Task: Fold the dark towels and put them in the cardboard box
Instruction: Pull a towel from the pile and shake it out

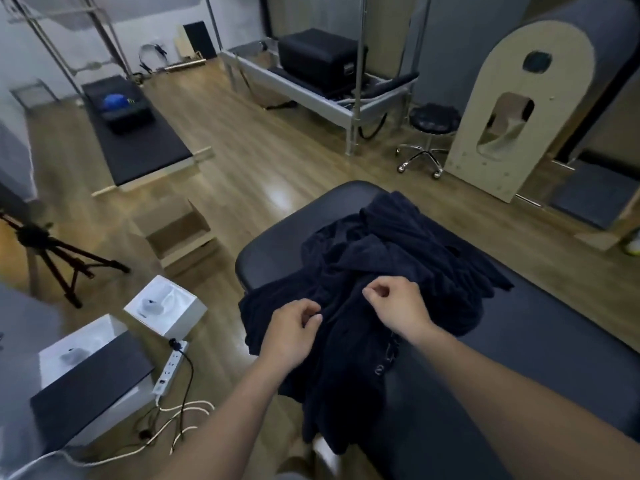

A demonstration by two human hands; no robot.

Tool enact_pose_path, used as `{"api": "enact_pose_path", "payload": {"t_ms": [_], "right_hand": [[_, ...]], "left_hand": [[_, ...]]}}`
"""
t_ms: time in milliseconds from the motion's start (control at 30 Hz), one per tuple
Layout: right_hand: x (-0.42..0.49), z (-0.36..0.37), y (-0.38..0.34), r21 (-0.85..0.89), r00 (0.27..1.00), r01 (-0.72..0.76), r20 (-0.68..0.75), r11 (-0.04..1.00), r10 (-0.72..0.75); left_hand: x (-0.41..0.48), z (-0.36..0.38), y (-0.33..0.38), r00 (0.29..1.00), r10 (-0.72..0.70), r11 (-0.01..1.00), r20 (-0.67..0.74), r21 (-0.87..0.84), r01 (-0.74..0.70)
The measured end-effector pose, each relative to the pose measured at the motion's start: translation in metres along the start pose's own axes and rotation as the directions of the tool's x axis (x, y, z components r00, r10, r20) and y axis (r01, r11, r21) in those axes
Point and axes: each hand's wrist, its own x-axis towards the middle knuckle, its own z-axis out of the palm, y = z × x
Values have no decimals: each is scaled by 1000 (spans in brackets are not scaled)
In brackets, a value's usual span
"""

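On the padded bench (pixel 277 247), dark towels (pixel 398 258) lie heaped and unfolded. Our left hand (pixel 294 327) and right hand (pixel 394 303) curl their fingers over them; we cannot tell whether they pinch cloth. Next we must lift one towel free. The cardboard box (pixel 180 233) stands on the floor.

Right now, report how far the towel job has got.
Done: nothing visible; the cardboard box on the floor shows no towel inside. In hand: left hand and right hand are over the crumpled dark towels heaped on the padded table, fingers curled; whether they pinch cloth is unclear. Left: fold every towel, then box them.
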Motion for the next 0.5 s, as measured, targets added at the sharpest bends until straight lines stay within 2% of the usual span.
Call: {"api": "enact_pose_path", "payload": {"t_ms": [67,100,133,200,300,400,500], "right_hand": [[27,0,4,206,984,-176,19,963,176],[39,0,6,362,954,-296,62,884,294],[48,2,8,504,906,-409,128,761,403],[68,6,13,640,824,-525,219,561,522],[100,14,16,717,735,-586,275,377,619],[127,22,7,785,652,-577,277,226,705],[146,23,-5,846,623,-517,266,132,736]], "left_hand": [[27,4,-4,1000,1,1000,-8,-23,-1],[43,6,-9,1000,-1,999,-14,-34,0],[59,8,-14,1000,-1,999,-18,-42,0],[91,13,-23,1000,-13,999,-17,-43,12],[138,24,-26,998,-55,997,27,-50,57],[173,38,-22,986,31,999,164,9,-33],[199,48,-18,950,81,984,302,127,-124]]}}
